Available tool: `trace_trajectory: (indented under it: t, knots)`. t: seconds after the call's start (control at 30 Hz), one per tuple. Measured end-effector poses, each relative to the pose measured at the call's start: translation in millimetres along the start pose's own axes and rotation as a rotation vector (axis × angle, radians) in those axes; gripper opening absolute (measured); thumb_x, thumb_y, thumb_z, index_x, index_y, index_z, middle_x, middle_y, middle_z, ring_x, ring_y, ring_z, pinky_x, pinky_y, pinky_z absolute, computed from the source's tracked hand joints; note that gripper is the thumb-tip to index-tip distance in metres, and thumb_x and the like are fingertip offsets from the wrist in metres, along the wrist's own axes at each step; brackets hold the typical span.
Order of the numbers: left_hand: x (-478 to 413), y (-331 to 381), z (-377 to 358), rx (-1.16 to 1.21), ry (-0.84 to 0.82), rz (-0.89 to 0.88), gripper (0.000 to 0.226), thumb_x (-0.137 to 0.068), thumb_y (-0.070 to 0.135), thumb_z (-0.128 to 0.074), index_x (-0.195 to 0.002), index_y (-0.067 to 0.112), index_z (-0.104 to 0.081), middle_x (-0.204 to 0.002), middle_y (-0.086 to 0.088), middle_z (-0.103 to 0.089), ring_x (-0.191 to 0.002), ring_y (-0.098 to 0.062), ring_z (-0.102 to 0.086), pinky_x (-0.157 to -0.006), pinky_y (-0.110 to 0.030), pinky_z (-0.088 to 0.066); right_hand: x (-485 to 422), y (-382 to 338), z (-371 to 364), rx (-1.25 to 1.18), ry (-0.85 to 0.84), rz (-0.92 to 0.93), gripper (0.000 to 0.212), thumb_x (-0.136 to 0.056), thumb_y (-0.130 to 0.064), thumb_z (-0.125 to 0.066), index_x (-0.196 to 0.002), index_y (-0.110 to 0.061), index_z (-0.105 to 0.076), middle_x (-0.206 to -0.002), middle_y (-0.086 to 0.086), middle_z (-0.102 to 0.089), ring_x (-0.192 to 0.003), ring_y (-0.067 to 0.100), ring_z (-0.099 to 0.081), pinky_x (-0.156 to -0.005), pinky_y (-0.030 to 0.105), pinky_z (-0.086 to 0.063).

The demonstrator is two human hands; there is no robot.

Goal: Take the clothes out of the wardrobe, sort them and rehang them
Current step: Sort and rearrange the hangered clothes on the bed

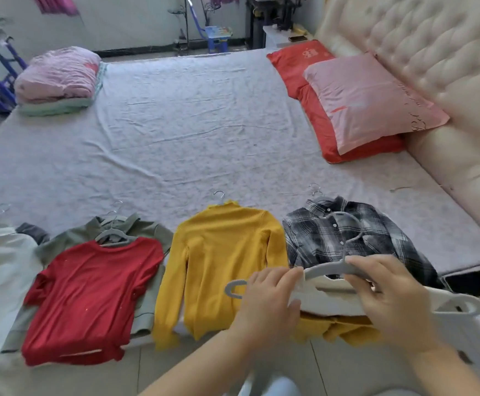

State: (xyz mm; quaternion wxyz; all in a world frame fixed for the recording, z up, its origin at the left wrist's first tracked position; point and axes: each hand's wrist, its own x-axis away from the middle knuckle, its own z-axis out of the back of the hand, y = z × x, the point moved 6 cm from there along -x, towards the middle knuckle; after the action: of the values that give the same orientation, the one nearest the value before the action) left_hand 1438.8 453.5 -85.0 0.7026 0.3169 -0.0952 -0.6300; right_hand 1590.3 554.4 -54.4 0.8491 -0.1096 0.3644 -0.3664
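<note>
Along the near edge of the bed (193,132) lie garments on hangers: a white top (1,267) at the far left, a red top (90,292) over an olive one (144,227), a yellow sweater (227,252), and a plaid shirt (347,232). In front of the plaid shirt I hold a grey hanger (327,268) with a white garment (327,295) on it, and yellow fabric (344,330) hangs below. My left hand (267,298) pinches the white cloth at the hanger's left end. My right hand (390,292) grips the hanger's bar.
A folded pink quilt (56,75) sits at the bed's far left corner. Red and pink pillows (370,101) lie against the padded headboard (421,38) on the right. A dark phone (473,281) rests on the bed frame at right. A blue chair (216,38) stands beyond the bed.
</note>
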Motion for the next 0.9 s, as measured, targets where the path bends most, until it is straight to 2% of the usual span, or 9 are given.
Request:
trace_trajectory:
  t: [0.17, 0.33, 0.4, 0.47, 0.6, 0.77, 0.9]
  knots:
    - [24.9, -44.0, 62.2, -0.12, 0.135, 0.138, 0.043, -0.076, 0.028, -0.049, -0.113, 0.01, -0.063, -0.101, -0.001, -0.067, -0.093, -0.023, -0.064, -0.083, -0.037, -0.047, -38.0, -64.0, -46.7, -0.149, -0.03, 0.136, 0.021, -0.067, -0.013, -0.078, -0.088, -0.013, -0.074, -0.081, 0.002, -0.067, -0.065, 0.019, -0.064, -0.053, 0.031, -0.053]
    - [26.5, -96.2, 108.7, -0.226, 0.236, 0.264, 0.04, -0.073, 0.019, -0.062, -0.111, 0.007, -0.064, -0.103, -0.003, -0.067, -0.095, -0.025, -0.062, -0.088, -0.03, -0.038, -72.0, -102.8, -112.8, -0.296, -0.132, 0.078, 0.029, -0.066, -0.011, -0.082, -0.092, -0.019, -0.073, -0.086, -0.004, -0.065, -0.073, 0.016, -0.063, -0.06, 0.029, -0.052]
    - [22.6, -121.0, 118.6, -0.248, 0.218, 0.285, 0.04, -0.074, 0.017, -0.062, -0.112, 0.007, -0.063, -0.104, -0.004, -0.067, -0.097, -0.026, -0.062, -0.087, -0.033, -0.039, -82.3, -112.5, -142.8, -0.336, -0.176, 0.062, 0.027, -0.068, -0.013, -0.08, -0.093, -0.02, -0.072, -0.087, -0.009, -0.062, -0.072, 0.009, -0.06, -0.061, 0.025, -0.049]
    - [16.4, -150.1, 120.5, -0.235, 0.18, 0.318, 0.041, -0.074, 0.012, -0.067, -0.115, 0.007, -0.062, -0.106, -0.005, -0.066, -0.099, -0.028, -0.062, -0.087, -0.037, -0.038, -92.8, -117.2, -174.6, -0.35, -0.232, 0.028, 0.027, -0.07, -0.014, -0.079, -0.094, -0.021, -0.072, -0.087, -0.007, -0.062, -0.07, 0.01, -0.06, -0.061, 0.026, -0.048]
    - [-5.5, -211.2, 116.1, -0.17, 0.144, 0.361, 0.042, -0.079, 0.01, -0.066, -0.12, 0.008, -0.058, -0.112, -0.006, -0.064, -0.106, -0.027, -0.057, -0.092, -0.036, -0.035, -115.3, -116.7, -235.6, -0.309, -0.299, -0.036, 0.025, -0.073, -0.015, -0.077, -0.097, -0.021, -0.071, -0.091, -0.006, -0.062, -0.073, 0.004, -0.053, -0.065, 0.023, -0.044]
    - [-49.5, -278.9, 104.7, -0.116, 0.084, 0.336, 0.034, -0.079, 0.011, -0.063, -0.113, 0.009, -0.059, -0.105, -0.006, -0.065, -0.1, -0.028, -0.058, -0.087, -0.039, -0.039, -148.0, -101.1, -296.1, -0.279, -0.325, -0.137, 0.027, -0.073, -0.012, -0.076, -0.098, -0.021, -0.071, -0.088, -0.007, -0.058, -0.071, 0.005, -0.052, -0.067, 0.005, -0.035]
    - [-77.7, -324.3, 84.6, -0.084, 0.05, 0.349, 0.033, -0.082, 0.011, -0.061, -0.115, 0.009, -0.059, -0.109, -0.006, -0.064, -0.104, -0.028, -0.055, -0.089, -0.037, -0.036, -165.1, -82.0, -341.9, -0.236, -0.374, -0.186, 0.027, -0.074, -0.014, -0.075, -0.1, -0.022, -0.071, -0.089, -0.009, -0.057, -0.075, 0.005, -0.053, -0.067, 0.007, -0.037]
